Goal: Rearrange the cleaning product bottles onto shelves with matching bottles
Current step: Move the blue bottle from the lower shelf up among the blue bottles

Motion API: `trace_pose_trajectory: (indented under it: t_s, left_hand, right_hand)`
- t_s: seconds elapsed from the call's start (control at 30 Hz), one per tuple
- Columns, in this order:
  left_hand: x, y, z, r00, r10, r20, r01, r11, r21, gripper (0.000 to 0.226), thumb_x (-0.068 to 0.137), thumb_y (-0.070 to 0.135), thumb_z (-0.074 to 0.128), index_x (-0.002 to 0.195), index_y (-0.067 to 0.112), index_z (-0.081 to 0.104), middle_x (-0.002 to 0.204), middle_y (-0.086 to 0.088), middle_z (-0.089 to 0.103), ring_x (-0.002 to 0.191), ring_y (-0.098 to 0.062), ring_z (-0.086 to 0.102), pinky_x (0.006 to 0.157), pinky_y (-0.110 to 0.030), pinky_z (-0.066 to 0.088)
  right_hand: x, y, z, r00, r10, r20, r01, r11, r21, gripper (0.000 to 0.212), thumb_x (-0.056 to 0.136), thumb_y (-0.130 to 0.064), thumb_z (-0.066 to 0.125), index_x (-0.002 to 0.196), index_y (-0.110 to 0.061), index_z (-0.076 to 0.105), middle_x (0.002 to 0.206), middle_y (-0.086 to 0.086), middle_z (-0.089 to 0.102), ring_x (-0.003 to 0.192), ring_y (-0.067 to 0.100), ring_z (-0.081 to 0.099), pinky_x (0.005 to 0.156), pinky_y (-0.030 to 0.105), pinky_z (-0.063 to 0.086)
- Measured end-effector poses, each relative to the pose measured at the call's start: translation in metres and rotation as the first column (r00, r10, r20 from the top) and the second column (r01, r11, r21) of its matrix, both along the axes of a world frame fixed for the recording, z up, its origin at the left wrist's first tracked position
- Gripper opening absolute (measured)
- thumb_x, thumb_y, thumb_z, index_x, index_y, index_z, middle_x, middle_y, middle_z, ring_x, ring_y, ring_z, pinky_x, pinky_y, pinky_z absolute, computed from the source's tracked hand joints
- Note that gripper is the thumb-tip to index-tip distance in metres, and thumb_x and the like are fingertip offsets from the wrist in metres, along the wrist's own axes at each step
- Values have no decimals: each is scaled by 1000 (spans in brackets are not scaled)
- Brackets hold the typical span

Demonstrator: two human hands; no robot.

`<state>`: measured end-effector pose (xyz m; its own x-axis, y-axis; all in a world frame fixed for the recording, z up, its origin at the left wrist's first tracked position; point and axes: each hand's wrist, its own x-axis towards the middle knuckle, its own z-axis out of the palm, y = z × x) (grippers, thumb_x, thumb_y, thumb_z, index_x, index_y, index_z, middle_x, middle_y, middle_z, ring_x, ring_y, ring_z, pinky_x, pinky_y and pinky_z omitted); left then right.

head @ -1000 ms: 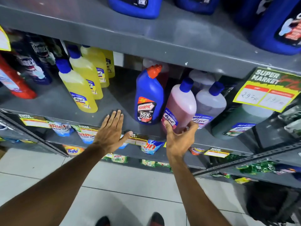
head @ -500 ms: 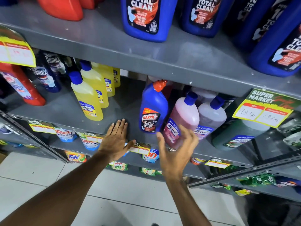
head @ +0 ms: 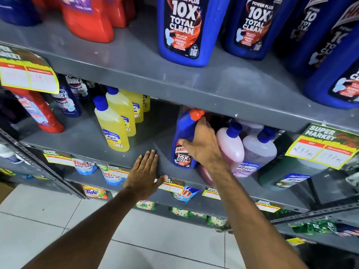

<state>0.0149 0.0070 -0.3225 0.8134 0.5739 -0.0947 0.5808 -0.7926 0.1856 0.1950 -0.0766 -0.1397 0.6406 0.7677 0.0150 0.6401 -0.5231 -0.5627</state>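
Observation:
A blue Harpic bottle (head: 182, 140) with an orange cap stands on the middle grey shelf (head: 87, 140), and my right hand (head: 202, 144) is wrapped around its upper body. Right of it stand a pink bottle (head: 232, 146) and a pale lilac bottle (head: 260, 150), both blue-capped. Yellow bottles (head: 113, 125) stand in a row to the left. My left hand (head: 144, 171) lies flat and open on the shelf's front edge. Several large blue Harpic bottles (head: 184, 30) fill the upper shelf (head: 223, 88).
Red bottles (head: 87, 18) stand at the upper left, a red bottle (head: 38, 111) and dark Domex bottles (head: 71, 94) at the middle left. A green bottle (head: 287, 173) is at the right. Price tags (head: 322, 146) hang from shelf edges. Detergent pouches (head: 94, 191) line lower shelves above a tiled floor.
My right hand left the pink bottle, moved left and closed on the blue Harpic bottle. The camera view tilted upward, showing more of the upper shelf. My left hand stayed on the shelf edge.

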Motion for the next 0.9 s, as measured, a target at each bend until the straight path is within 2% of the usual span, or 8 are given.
trace_pose_trajectory:
  t_s: [0.13,0.27,0.33,0.47,0.57,0.73,0.83,0.9]
  left_hand:
    - [-2,2,10,1000,-28,-9,28,999,-17,124,75,82,-26,162,-1,7,172,-21,1,160,-33,4,131,-44,3]
    - [-13,2,34,999,-14,40,13,1000,22,108,90,79,-1,161,-2,7,171,-20,-1,161,-33,3,131,-41,3]
    - [-21,2,56,996,-41,76,35,996,78,101,97,75,11,161,-3,13,171,-22,3,160,-33,6,131,-42,4]
    - [-48,-13,113,996,-34,88,19,986,164,101,97,75,16,160,-4,17,170,-23,8,160,-34,12,130,-43,8]
    - [-70,-31,155,992,-35,125,10,982,190,101,97,78,14,162,1,14,172,-19,6,160,-30,9,130,-42,8]
    - [-95,-56,223,970,-104,221,34,954,299,96,100,76,16,162,2,17,171,-15,15,160,-25,16,130,-39,12]
    - [-98,-55,258,960,-133,248,35,931,364,95,101,74,17,162,1,18,170,-16,20,158,-26,21,128,-33,4]
    - [-99,-50,279,954,-141,263,22,912,409,94,101,71,20,160,-2,23,167,-19,28,156,-29,29,130,-36,13]
  right_hand:
    - [0,-4,4,1000,-13,25,12,999,39,68,72,-30,94,127,-9,59,122,12,72,114,38,67,97,44,55]
    - [-15,-18,4,998,-20,61,16,997,69,62,73,-32,93,121,-8,62,117,14,73,106,39,68,87,38,51]
    - [-23,-29,10,998,-30,58,24,994,110,56,74,-31,91,117,-10,63,112,12,74,100,35,70,78,27,44]
    - [-44,-56,49,997,-31,67,20,987,160,58,72,-34,92,118,-13,64,107,6,75,94,27,69,75,12,30]
    - [-61,-79,89,990,-17,138,-9,983,185,64,68,-42,93,119,-21,62,104,-1,76,94,25,70,70,16,31]
    - [-76,-113,155,975,42,220,-91,972,216,69,65,-55,89,120,-23,61,109,1,77,103,34,69,79,35,47]
    - [-76,-129,192,969,55,240,-122,954,275,73,61,-58,92,120,-25,62,106,-1,77,101,32,68,73,32,41]
    - [-73,-137,218,964,71,256,-153,937,314,74,59,-58,94,119,-25,65,105,-3,76,99,28,68,73,29,40]
